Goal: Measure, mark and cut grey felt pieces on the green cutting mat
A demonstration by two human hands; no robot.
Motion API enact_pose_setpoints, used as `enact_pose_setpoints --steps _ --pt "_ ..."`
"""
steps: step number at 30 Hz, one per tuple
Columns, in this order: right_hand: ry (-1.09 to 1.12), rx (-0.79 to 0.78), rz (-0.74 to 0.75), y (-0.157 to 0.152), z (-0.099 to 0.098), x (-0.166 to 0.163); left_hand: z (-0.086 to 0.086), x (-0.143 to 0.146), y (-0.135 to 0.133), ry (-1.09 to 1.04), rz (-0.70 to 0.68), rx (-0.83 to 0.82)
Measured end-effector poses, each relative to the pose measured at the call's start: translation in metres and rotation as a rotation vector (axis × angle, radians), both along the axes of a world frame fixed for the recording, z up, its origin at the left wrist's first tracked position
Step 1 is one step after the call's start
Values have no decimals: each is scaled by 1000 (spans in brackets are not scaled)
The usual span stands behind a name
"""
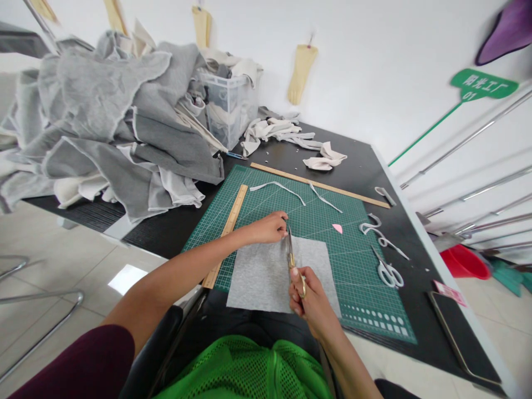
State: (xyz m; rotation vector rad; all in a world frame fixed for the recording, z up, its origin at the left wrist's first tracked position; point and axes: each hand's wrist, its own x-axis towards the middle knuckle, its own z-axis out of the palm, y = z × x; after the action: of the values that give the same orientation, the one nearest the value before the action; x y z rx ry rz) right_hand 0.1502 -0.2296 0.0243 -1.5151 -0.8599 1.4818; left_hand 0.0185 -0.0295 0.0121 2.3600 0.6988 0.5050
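A piece of grey fabric [266,277] lies over the near edge of the green cutting mat [353,266]. At its far edge my left hand [273,227] is closed in a pinch on the fabric, though the fingers partly hide the grip. My right hand [307,296] holds gold-handled scissors [291,259]. Their blades point away from me, over the fabric's far edge, with the tips close beside my left fingertips. How far the blades are apart is hard to see.
Wooden rulers [228,233] lie along the mat's left and far sides. Fabric strips [282,187], pink chalk [337,228], white-handled scissors [389,274] and a phone [463,335] are about. A large cloth pile [103,111] and a clear bin [228,105] stand back left.
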Motion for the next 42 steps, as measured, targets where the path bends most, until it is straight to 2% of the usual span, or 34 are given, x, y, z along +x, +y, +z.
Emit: enact_pose_setpoints --steps 12,23,42 --pt "-16 4 1 0 -1 0 0 -1 0 -12 1 -8" --pt "13 -31 -2 3 2 3 0 -2 0 -7 -77 26" --pt "6 -32 -19 7 5 0 2 -2 4 4 -98 20"
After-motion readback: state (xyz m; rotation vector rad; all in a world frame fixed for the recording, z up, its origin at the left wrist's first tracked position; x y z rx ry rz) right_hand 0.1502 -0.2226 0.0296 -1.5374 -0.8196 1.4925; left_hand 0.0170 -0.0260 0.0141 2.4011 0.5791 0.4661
